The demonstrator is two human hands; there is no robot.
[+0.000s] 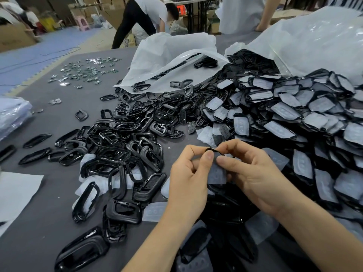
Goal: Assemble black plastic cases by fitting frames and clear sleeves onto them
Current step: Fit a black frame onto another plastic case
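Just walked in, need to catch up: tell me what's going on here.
A person's left hand and right hand pinch the top edge of one black case, with a clear sleeve on its face. Loose black frames lie heaped on the table to the left; sleeved cases pile up at right, beside white plastic bags.

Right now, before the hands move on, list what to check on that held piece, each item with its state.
1. Grip: left hand and right hand both pinch the case near its top edge: ok.
2. Clear sleeve lies over the case's face: ok.
3. Sleeve seated at the top edge: cannot tell, the thumbs cover it.
4. Frame fitted on this case: cannot tell.
5. Loose frames piled left of the hands: ok.
6. Pile of sleeved cases on the right to take the finished one: ok.
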